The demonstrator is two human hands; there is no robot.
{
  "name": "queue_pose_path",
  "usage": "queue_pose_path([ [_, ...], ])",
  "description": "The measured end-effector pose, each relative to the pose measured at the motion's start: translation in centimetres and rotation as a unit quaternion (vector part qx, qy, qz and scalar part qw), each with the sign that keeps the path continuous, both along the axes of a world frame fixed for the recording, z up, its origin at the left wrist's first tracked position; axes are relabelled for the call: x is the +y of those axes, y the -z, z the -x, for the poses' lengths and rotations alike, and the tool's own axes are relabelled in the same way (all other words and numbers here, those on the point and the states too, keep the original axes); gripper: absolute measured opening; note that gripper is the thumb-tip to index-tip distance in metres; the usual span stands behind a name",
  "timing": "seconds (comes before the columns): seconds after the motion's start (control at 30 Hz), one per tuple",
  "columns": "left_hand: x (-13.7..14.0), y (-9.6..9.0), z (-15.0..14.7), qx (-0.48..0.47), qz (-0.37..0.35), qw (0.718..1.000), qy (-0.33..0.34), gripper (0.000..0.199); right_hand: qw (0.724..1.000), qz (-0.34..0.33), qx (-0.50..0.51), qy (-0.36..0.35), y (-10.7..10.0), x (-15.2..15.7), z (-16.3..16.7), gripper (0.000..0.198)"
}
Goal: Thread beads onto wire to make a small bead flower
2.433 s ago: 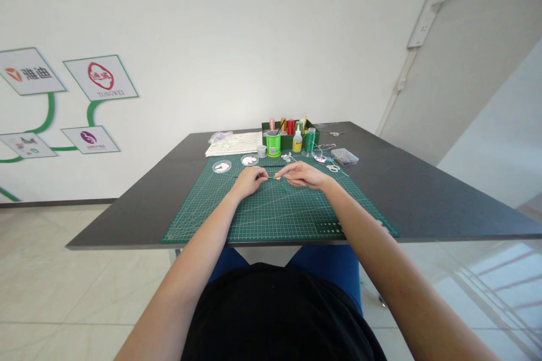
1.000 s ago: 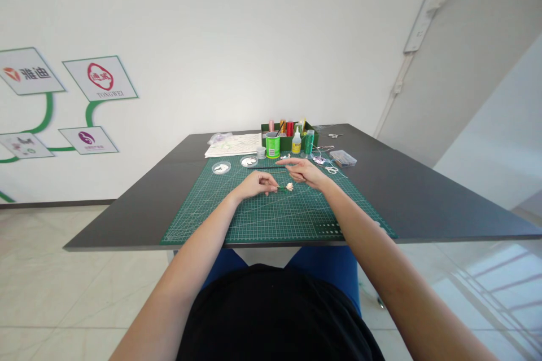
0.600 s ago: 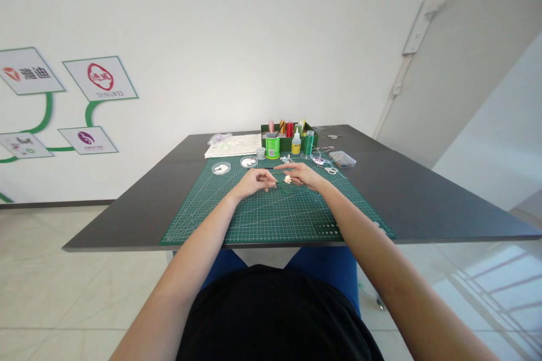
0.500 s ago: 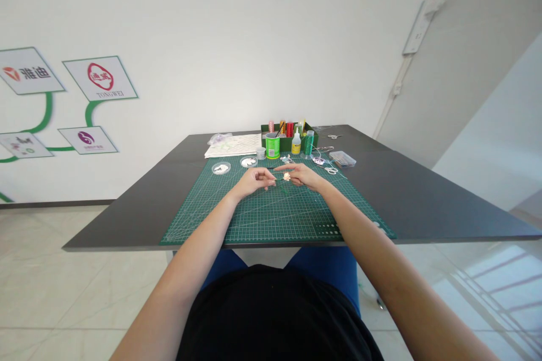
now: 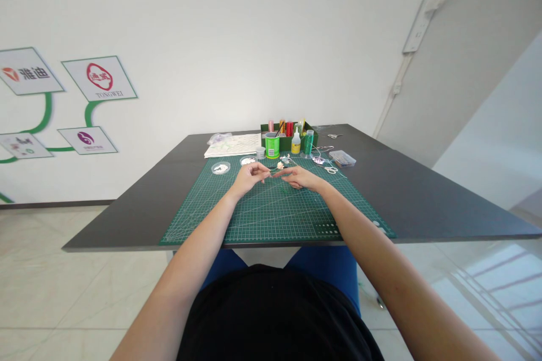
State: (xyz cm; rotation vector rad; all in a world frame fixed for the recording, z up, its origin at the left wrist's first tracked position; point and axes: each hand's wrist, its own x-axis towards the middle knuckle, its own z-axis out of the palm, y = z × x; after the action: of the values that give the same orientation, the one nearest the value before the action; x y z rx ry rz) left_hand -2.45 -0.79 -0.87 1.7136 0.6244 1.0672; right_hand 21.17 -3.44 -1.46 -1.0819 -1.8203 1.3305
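Over the green cutting mat (image 5: 271, 220), my left hand (image 5: 250, 177) pinches the thin stem of a small pale pink artificial flower (image 5: 280, 165). The bloom stands up between the two hands, tilted to the right. My right hand (image 5: 301, 177) is close beside it, index finger stretched toward the left fingertips and the other fingers curled. Whether those curled fingers hold a fine thread or wire is too small to see. Two shallow dishes lie beyond my left hand: one dish (image 5: 221, 168) with white and dark bits, another dish (image 5: 248, 161) partly behind the hand.
At the back stand a green box (image 5: 311, 142) of thread spools, a bright green can (image 5: 272, 146), a glue bottle (image 5: 296, 142) and a green tube (image 5: 309, 142). Scissors (image 5: 331, 170) and a clear case (image 5: 342, 158) lie right; white sheets (image 5: 232, 145) lie left.
The flower has moved from against my right hand to up between both hands. My left hand has shifted slightly left and away; the right index finger now points lower, toward the left fingertips.
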Motion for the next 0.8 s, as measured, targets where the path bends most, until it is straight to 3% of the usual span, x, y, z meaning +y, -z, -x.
queue_pose_path([
  [0.8,0.9,0.2,0.3,-0.03,-0.011,0.993,-0.118,0.033,1.0,-0.004,0.006,-0.012,-0.3,-0.1,-0.2,0.047],
])
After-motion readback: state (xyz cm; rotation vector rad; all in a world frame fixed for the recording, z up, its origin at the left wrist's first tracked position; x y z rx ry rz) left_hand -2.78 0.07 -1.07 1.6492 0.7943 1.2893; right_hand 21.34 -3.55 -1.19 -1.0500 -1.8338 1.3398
